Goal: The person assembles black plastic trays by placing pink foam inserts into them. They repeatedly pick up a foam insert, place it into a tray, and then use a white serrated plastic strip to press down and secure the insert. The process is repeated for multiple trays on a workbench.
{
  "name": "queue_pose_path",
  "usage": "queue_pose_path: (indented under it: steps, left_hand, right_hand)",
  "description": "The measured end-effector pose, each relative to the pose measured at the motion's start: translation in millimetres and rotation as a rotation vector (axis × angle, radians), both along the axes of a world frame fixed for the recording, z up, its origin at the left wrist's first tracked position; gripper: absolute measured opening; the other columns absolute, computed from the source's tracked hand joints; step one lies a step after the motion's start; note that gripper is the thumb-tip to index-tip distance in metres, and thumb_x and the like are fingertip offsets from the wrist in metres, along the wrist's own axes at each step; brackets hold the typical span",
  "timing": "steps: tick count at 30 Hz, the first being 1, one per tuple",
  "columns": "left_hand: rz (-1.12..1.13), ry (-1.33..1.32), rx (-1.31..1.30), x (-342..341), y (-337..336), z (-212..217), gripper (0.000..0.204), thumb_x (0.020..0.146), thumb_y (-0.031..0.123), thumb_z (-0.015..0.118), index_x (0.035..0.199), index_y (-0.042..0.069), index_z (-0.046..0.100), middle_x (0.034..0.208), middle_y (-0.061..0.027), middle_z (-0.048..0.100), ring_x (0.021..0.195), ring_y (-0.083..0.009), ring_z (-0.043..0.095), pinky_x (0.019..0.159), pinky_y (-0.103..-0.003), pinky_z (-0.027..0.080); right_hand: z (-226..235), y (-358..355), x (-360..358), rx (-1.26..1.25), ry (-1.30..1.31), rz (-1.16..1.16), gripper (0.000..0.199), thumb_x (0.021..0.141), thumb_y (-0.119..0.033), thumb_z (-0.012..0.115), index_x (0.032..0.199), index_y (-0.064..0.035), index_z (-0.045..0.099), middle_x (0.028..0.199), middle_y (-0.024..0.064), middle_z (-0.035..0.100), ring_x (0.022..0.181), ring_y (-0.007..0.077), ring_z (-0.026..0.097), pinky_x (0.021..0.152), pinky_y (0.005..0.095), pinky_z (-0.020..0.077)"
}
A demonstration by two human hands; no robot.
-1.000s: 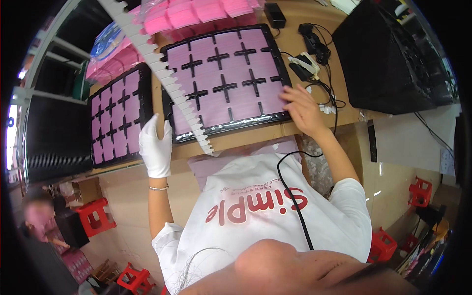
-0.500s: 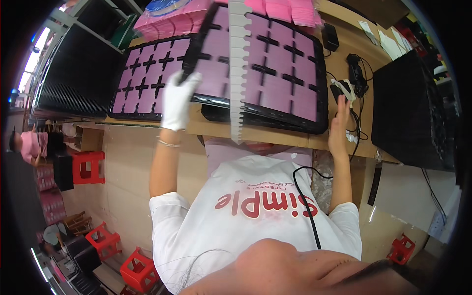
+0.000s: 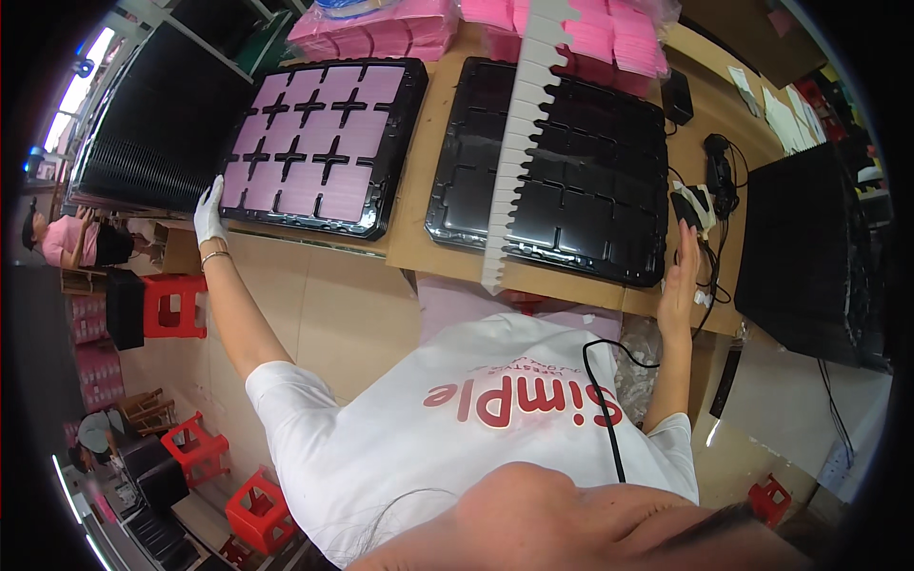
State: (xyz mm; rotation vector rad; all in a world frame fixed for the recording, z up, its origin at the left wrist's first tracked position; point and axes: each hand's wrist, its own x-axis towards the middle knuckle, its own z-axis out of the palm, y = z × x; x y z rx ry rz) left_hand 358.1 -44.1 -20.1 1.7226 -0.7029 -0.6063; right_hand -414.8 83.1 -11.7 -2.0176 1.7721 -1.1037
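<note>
Left grip (image 3: 208, 215); pink-filled tray (image 3: 312, 135) immediately rightward

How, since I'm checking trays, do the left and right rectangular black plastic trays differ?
The left tray holds lilac pieces; the right tray shows none. The gloved left hand is at the left tray's edge; the bare right hand is beside the right tray. Both have black dividers.

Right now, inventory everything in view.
Filled tray: one, black, lilac inserts, bench left
Dark tray: one, black, bench centre
Stacks: two, black, flanking trays
Bundles: several, pink, bench rear
Toothed strip: one, white, before dark tray
Cables: several, black, bench right
Stools: several, red, floor
Bench: one, brown, centre
Person: at least one, pink top, far left
Shirt: one, white, centre
Left hand: one, gloved white, filled tray's left edge
Right hand: one, bare, beside dark tray
</note>
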Motion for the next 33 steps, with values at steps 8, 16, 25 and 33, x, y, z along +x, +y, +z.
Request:
queue_pose_path:
  steps: [8, 16, 25, 33]
  left_hand:
    - [-0.332, -0.886, -0.092, -201.5, 2.1, 33.4, 0.042, 0.084, 0.032, 0.069, 0.115, 0.003, 0.063, 0.125, -0.0212, 0.059, 0.12, -0.0352, 0.053, 0.101, -0.041, 0.043]
    - [-0.75, -1.14, 0.258, -327.6, 41.6, 65.5, 0.048, 0.091, 0.029, 0.062, 0.131, 0.004, 0.054, 0.117, -0.0185, 0.063, 0.102, -0.0265, 0.063, 0.092, -0.041, 0.046]
    - [-0.82, 0.335, 0.07, -438.6, 66.7, 51.4, 0.019, 0.088, 0.015, 0.068, 0.099, 0.0, 0.065, 0.08, -0.0033, 0.069, 0.059, -0.0029, 0.054, 0.053, -0.016, 0.041]
    - [-0.587, 0.336, -0.026, -420.8, 60.2, 47.0, 0.017, 0.089, 0.014, 0.07, 0.093, 0.0, 0.063, 0.08, -0.0063, 0.067, 0.061, -0.0066, 0.058, 0.054, -0.018, 0.043]
  right_hand:
    - [12.5, -2.5, 10.2, -0.049, 0.102, -0.01, 0.063, 0.102, -0.044, 0.026, 0.145, 0.0017, 0.031, 0.151, 0.016, 0.034, 0.143, 0.0337, 0.021, 0.116, 0.0449, 0.0135]
    - [22.2, -17.0, 42.7, 0.01, -0.036, 0.106, 0.043, 0.099, -0.021, 0.043, 0.138, -0.0015, 0.044, 0.143, 0.0161, 0.044, 0.133, 0.032, 0.041, 0.111, 0.0406, 0.0297]
    - [10.9, -47.8, 138.4, 0.548, -0.551, 0.506, 0.041, 0.09, -0.01, 0.063, 0.128, -0.0015, 0.052, 0.117, 0.0115, 0.064, 0.103, 0.0164, 0.062, 0.087, 0.0264, 0.0481]
    - [6.5, -35.2, 154.7, 0.698, -0.866, 0.469, 0.015, 0.085, -0.009, 0.07, 0.095, -0.001, 0.062, 0.083, 0.005, 0.069, 0.08, 0.0086, 0.065, 0.07, 0.0217, 0.0499]
